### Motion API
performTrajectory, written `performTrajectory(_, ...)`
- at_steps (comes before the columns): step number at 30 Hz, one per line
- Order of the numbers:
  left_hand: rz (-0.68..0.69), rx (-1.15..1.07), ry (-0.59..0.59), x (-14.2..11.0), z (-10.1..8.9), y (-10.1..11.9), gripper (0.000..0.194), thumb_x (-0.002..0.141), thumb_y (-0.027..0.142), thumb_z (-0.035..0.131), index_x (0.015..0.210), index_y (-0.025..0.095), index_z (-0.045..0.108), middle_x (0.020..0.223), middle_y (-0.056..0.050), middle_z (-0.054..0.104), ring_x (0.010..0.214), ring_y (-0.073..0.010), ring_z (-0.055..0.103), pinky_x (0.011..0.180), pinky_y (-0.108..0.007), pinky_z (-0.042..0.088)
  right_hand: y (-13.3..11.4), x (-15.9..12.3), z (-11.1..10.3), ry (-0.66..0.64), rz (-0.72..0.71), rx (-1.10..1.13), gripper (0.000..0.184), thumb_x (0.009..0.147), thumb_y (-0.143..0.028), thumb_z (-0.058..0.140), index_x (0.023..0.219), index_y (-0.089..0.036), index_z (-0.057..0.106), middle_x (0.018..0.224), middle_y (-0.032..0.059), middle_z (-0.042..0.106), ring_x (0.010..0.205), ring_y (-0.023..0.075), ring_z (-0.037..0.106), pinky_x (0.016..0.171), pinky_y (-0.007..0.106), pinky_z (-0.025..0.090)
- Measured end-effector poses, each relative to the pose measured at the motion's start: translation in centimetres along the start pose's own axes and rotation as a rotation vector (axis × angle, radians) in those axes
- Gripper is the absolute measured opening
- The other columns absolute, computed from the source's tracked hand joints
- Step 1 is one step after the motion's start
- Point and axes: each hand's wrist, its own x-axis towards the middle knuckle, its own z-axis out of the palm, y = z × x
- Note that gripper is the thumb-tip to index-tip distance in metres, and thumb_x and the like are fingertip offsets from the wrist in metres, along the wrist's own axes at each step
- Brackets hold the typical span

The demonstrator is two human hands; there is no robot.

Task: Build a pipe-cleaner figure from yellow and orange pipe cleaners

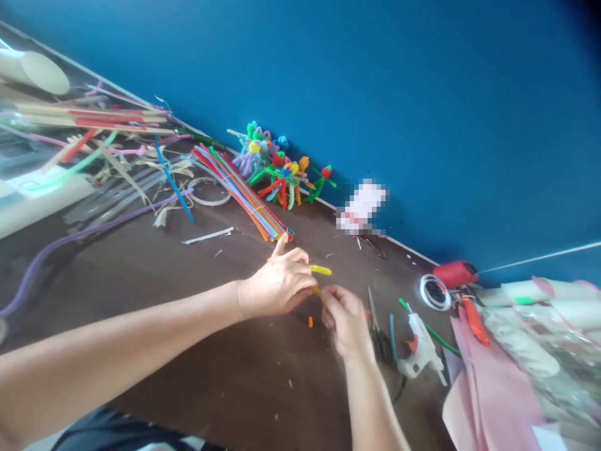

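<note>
Between my two hands is a yellow pipe cleaner (321, 270). My left hand (277, 282) is closed around it, with one yellow end sticking out past the fingers and the thumb pointing up. The fingertips of my right hand (345, 316) pinch another yellow stretch just below. Most of its length is hidden inside the left hand. A small orange piece (310, 322) lies on the table under the hands. Beyond my left hand rests a bundle of coloured pipe cleaners (244, 191).
Small pipe-cleaner figures (284, 166) stand along the blue wall. Scissors (375, 326) and a white glue gun (419, 347) lie right of my right hand, near pink sheets (488, 382) and a red spool (455, 274). Sticks and strips (107, 116) clutter the left side.
</note>
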Motion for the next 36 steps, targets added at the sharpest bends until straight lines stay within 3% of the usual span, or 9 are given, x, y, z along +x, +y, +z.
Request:
performTrajectory(6,0.048,0.031,0.044,0.0,0.2,-0.2,0.022,0.084,0.025,0.043,0.074,0.022,0.062,0.065,0.0,0.062,0.088,-0.0177,0.047,0.098,-0.058,0.005,-0.2,-0.1,-0.1,0.024,-0.021,-0.09,0.018,0.069,-0.03,0.061,0.062,-0.015,0.053,0.043,-0.009,0.036,0.036,0.0032,0.029,0.035,0.017,0.02)
performTrajectory(11,0.091,0.066,0.072,-0.1,0.1,-0.2,0.025,0.083,0.034,0.045,0.069,0.021,0.061,0.064,0.001,0.061,0.087,-0.0174,0.047,0.099,-0.057,0.003,-0.5,-0.2,0.3,-0.049,0.091,0.092,0.022,0.065,-0.027,0.062,0.056,-0.017,0.045,0.038,-0.0113,0.031,0.032,0.0023,0.025,0.034,0.016,0.019)
performTrajectory(22,0.296,0.137,0.052,-0.3,-0.4,0.4,0.025,0.085,0.018,0.04,0.07,0.023,0.059,0.066,0.003,0.059,0.089,-0.0152,0.048,0.103,-0.048,0.007,-1.1,-0.3,-0.6,-0.199,0.342,0.299,0.015,0.053,-0.017,0.06,0.056,-0.018,0.045,0.037,-0.0118,0.031,0.03,0.0021,0.022,0.032,0.016,0.018)
performTrajectory(25,0.27,0.095,0.046,-0.3,-0.3,0.3,0.025,0.085,0.021,0.041,0.067,0.023,0.059,0.066,0.003,0.059,0.089,-0.0152,0.047,0.103,-0.046,0.009,-1.0,-0.3,-0.4,-0.211,0.344,0.286,0.014,0.056,-0.019,0.059,0.057,-0.018,0.045,0.038,-0.0118,0.03,0.03,0.0021,0.021,0.032,0.016,0.019)
performTrajectory(28,0.148,0.039,0.076,-0.1,-0.1,-0.1,0.025,0.084,0.029,0.044,0.067,0.022,0.06,0.065,0.003,0.06,0.087,-0.0161,0.047,0.101,-0.047,0.009,-0.7,-0.5,-0.1,-0.147,0.19,0.174,0.013,0.065,-0.025,0.057,0.061,-0.018,0.046,0.042,-0.0108,0.031,0.032,0.003,0.024,0.033,0.016,0.021)
performTrajectory(30,0.06,-0.005,0.073,0.1,0.0,-0.4,0.025,0.083,0.034,0.046,0.068,0.021,0.061,0.064,0.002,0.06,0.085,-0.0168,0.046,0.098,-0.049,0.011,-0.7,-0.6,0.1,-0.028,-0.027,-0.007,0.01,0.072,-0.027,0.054,0.073,-0.018,0.05,0.049,-0.0081,0.039,0.037,0.005,0.033,0.037,0.018,0.029)
performTrajectory(33,-0.036,-0.066,0.056,0.2,0.1,-0.8,0.024,0.081,0.036,0.048,0.07,0.021,0.063,0.066,0.0,0.061,0.084,-0.0176,0.046,0.094,-0.048,0.015,-1.1,-1.0,0.2,0.158,-0.425,-0.374,0.013,0.076,-0.022,0.053,0.088,-0.019,0.052,0.072,-0.0002,0.052,0.06,0.0108,0.05,0.054,0.024,0.042)
performTrajectory(36,-0.076,-0.091,0.044,0.3,0.1,-1.0,0.02,0.079,0.035,0.052,0.072,0.022,0.065,0.066,0.0,0.062,0.083,-0.0176,0.046,0.093,-0.046,0.017,-1.7,-1.2,0.1,0.143,-0.712,-0.703,0.01,0.077,-0.015,0.05,0.084,-0.019,0.055,0.084,0.0044,0.051,0.077,0.0156,0.052,0.069,0.03,0.044)
